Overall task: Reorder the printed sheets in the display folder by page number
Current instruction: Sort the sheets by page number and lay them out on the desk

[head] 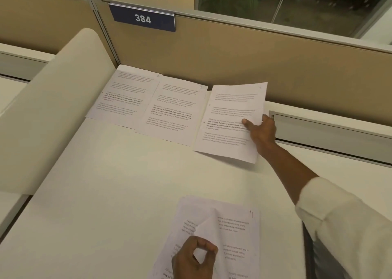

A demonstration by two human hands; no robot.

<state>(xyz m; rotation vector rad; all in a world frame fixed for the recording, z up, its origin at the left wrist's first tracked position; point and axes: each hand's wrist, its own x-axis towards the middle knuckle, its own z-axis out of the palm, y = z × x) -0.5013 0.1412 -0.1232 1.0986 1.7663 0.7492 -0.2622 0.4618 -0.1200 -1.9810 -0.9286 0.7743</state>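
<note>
along the partition (233, 56) three sheets (171, 111) lie in a row — right hand (262, 132) pinches the third sheet (229, 117), left hand (191, 259) pinches a page (204, 230) of the unsorted stack (235, 236).

Far-left sheet (125, 94): white, printed text, flat on desk (127, 172), top edge at partition (233, 56). Second sheet (174, 111): flat, touching its right side. Third sheet (231, 119): right edge lifted, held by right hand (262, 132). Near stack (233, 232): top sheet marked 4 in corner, middle buckled up, pinched by left hand (195, 257).
</note>
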